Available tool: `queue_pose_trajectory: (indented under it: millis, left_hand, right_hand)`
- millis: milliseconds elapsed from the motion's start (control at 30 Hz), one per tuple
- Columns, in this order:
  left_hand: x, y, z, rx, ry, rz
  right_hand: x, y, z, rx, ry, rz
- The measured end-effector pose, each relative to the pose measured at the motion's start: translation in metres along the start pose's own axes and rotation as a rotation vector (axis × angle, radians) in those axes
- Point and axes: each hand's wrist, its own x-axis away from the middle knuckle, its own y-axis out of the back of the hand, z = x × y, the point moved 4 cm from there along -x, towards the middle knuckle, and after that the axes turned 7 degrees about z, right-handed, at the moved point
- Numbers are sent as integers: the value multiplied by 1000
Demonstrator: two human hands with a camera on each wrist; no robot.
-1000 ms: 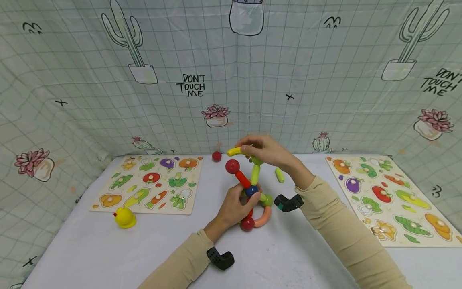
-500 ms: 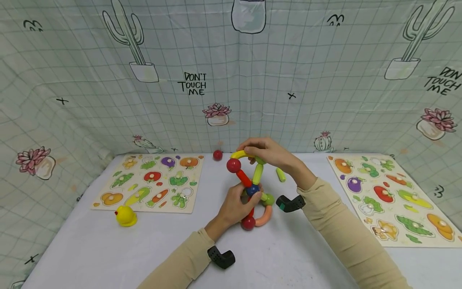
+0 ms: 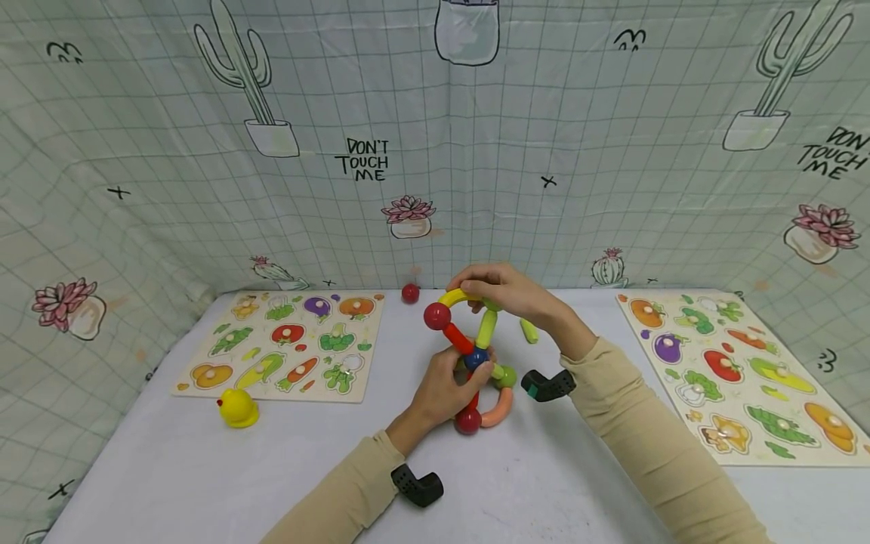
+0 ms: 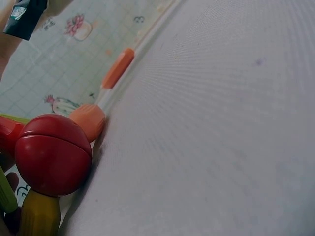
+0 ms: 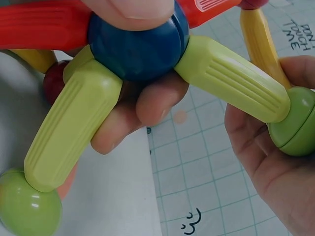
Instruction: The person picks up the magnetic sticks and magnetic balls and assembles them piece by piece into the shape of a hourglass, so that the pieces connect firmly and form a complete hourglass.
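Around the blue ball (image 3: 477, 358) at the centre of a ball-and-stick toy structure, my left hand (image 3: 438, 387) keeps its grip, thumb on the ball in the right wrist view. Red sticks (image 3: 458, 338) and green sticks (image 3: 486, 328) branch from that ball. At the top, my right hand (image 3: 506, 293) holds a curved yellow stick (image 3: 454, 296) that spans from the upper red ball (image 3: 437, 316) to a green ball (image 5: 295, 123), which sits by the palm. Lower down, a red ball (image 3: 467, 421) joins a curved orange stick (image 3: 499, 409), linked to another green ball (image 3: 506, 376).
A loose green stick (image 3: 529, 331) lies behind the structure, and a red ball (image 3: 411, 294) near the back edge. Vegetable puzzle boards lie left (image 3: 272, 344) and right (image 3: 741, 370). A yellow toy duck (image 3: 238, 408) stands before the left board.
My right hand has lowered slightly, bringing the free end of the curved yellow stick down onto the upper red ball. The left hand keeps its hold, nearly still.
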Motion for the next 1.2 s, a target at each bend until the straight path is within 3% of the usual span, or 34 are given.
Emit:
queue_pose_trajectory:
  millis: [167,367,467,600,767,900,1100,1200]
  left_hand:
    - [-1,-2,7,1,19,6]
    - [-5,-10,33,0,53,0]
    - [-5,-10,37,9,41,-12]
    - [-5,-10,39,17,24,-25]
    - [-4,-9,40,-6,21,-41]
    - [-4,-8,40,-11,7,-39]
    - [-3,-8,37,14,-52,-7]
    - [-2,-5,24,13,-83,2]
  right_hand:
    - [1,2,-3,-49,13,-4]
    - [6,13,-18,-53,-48,-113]
    - [10,18,-27,-38,-80,-153]
    - [15,23,-38,89,-128,-207]
    - [21,26,-57,370,-161,-269]
    - [27,26,-73,512,-255,-281]
    - [33,26,-88,563,-434,-244]
    - [35,25,-93,540,-484,-204]
